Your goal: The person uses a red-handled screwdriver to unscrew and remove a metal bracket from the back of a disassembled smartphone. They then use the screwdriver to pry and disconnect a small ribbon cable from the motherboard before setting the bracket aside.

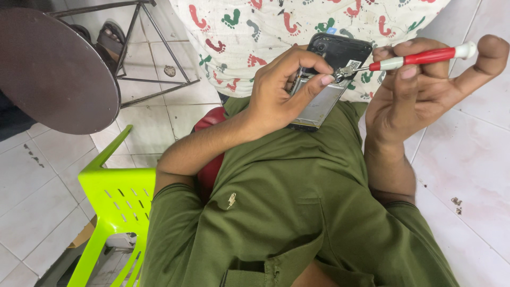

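While both hands work close together above the green shirt [297,196], the left hand [276,95] grips an opened black phone [332,69], back cover off; the right hand [414,90] pinches a red-and-white screwdriver [419,57], tip touching the phone's upper part. Beyond the hands: patterned cloth [297,21]. Left of them: round dark stool [53,69], lime plastic chair [119,202].

Even, soft indoor light falls bright on the pale floor tiles [467,159], with faint shadows only. The image is sharp throughout; a dull sheen lies on the dark round table [53,69] far left.
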